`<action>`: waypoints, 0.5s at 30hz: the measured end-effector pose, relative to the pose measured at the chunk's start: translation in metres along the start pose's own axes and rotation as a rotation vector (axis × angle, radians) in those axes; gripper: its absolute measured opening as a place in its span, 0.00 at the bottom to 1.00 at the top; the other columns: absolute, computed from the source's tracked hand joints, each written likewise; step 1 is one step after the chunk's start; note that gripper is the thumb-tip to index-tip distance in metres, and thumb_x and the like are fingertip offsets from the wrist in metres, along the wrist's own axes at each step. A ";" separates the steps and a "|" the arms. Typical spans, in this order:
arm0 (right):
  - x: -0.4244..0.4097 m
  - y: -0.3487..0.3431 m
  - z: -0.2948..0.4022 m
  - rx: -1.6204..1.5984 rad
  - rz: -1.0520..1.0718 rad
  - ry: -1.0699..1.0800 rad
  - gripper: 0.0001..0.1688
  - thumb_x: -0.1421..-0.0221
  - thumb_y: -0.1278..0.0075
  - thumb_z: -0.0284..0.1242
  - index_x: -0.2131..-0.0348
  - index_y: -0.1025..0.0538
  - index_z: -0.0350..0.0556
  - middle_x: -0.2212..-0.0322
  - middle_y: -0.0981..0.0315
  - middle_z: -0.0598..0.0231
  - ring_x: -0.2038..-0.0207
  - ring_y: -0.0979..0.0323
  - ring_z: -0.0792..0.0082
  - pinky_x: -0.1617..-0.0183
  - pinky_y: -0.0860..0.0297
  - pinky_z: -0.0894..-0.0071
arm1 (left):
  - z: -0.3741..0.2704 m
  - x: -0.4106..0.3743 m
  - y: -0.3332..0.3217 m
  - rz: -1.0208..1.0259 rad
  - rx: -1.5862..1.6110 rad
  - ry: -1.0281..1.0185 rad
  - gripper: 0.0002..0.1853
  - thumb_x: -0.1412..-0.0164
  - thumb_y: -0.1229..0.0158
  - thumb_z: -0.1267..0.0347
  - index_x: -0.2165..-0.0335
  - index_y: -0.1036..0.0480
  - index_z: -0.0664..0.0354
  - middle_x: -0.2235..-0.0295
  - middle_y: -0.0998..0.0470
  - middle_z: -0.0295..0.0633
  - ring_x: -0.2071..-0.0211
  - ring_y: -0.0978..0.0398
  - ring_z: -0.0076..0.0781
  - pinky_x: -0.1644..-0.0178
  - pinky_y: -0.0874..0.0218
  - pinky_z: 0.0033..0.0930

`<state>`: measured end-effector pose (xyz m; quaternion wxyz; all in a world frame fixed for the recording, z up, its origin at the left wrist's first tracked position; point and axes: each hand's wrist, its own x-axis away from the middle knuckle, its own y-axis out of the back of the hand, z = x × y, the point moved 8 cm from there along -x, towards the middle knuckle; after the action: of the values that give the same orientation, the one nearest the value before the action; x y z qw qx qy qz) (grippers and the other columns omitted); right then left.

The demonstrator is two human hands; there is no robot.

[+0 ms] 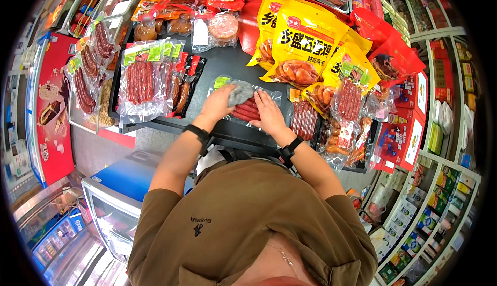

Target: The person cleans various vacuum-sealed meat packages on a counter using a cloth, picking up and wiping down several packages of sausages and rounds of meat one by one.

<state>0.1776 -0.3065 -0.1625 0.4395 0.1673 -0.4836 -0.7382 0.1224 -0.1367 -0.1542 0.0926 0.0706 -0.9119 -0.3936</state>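
Note:
A clear plastic pack of red sausages (pixel 245 111) lies flat on the black tabletop (pixel 217 66) right before me. My left hand (pixel 218 105) grips a crumpled grey cloth (pixel 240 93) and presses it against the pack's upper left part. Flat on the pack's right side rests my right hand (pixel 269 111), its fingers stretched out and holding nothing. Part of the sausages is hidden under the cloth and both hands. A green label (pixel 221 81) shows at the pack's upper left corner.
Vacuum packs of sausages (pixel 139 82) lie left; another sausage pack (pixel 304 119) is close on the right. Yellow bags of chicken (pixel 306 41) stand behind it. A pack of round sliced meat (pixel 223 27) lies at the back. Red boxes (pixel 402 138) flank the right edge.

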 end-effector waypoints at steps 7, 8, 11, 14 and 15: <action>0.001 0.002 0.002 -0.004 -0.002 0.004 0.63 0.62 0.29 0.38 0.33 0.46 0.44 0.33 0.52 0.51 0.31 0.50 0.50 0.31 0.44 0.49 | 0.029 0.020 0.032 -0.118 -0.297 -0.005 0.32 0.60 0.37 0.83 0.51 0.30 0.64 0.44 0.29 0.50 0.42 0.34 0.53 0.36 0.42 0.44; 0.000 0.002 0.002 -0.003 -0.005 0.004 0.63 0.62 0.29 0.37 0.33 0.46 0.44 0.33 0.52 0.50 0.31 0.50 0.49 0.31 0.44 0.50 | 0.018 0.017 0.033 -0.168 -0.319 -0.060 0.32 0.60 0.38 0.83 0.51 0.30 0.65 0.46 0.28 0.50 0.43 0.33 0.53 0.36 0.42 0.44; 0.000 0.003 0.005 0.008 0.019 0.001 0.62 0.61 0.29 0.37 0.34 0.46 0.43 0.33 0.52 0.49 0.32 0.50 0.47 0.31 0.45 0.52 | -0.017 0.009 0.025 -0.230 -0.323 -0.182 0.30 0.60 0.39 0.83 0.52 0.29 0.66 0.49 0.27 0.49 0.45 0.32 0.51 0.38 0.41 0.43; -0.001 0.001 0.003 0.012 0.015 0.004 0.62 0.61 0.29 0.37 0.33 0.46 0.44 0.32 0.53 0.52 0.31 0.51 0.50 0.31 0.44 0.49 | 0.005 -0.008 0.001 -0.086 -0.340 -0.228 0.26 0.54 0.42 0.80 0.52 0.28 0.66 0.48 0.26 0.48 0.45 0.31 0.46 0.37 0.41 0.40; 0.000 0.000 0.002 0.013 0.010 0.005 0.62 0.61 0.29 0.37 0.33 0.46 0.45 0.32 0.54 0.53 0.31 0.51 0.51 0.31 0.44 0.48 | 0.013 -0.010 0.004 -0.111 -0.381 -0.225 0.26 0.53 0.43 0.80 0.51 0.28 0.66 0.47 0.27 0.48 0.45 0.31 0.46 0.37 0.42 0.40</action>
<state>0.1766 -0.3053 -0.1620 0.4431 0.1695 -0.4879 -0.7327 0.1291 -0.1227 -0.1612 -0.0196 0.0576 -0.8204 -0.5685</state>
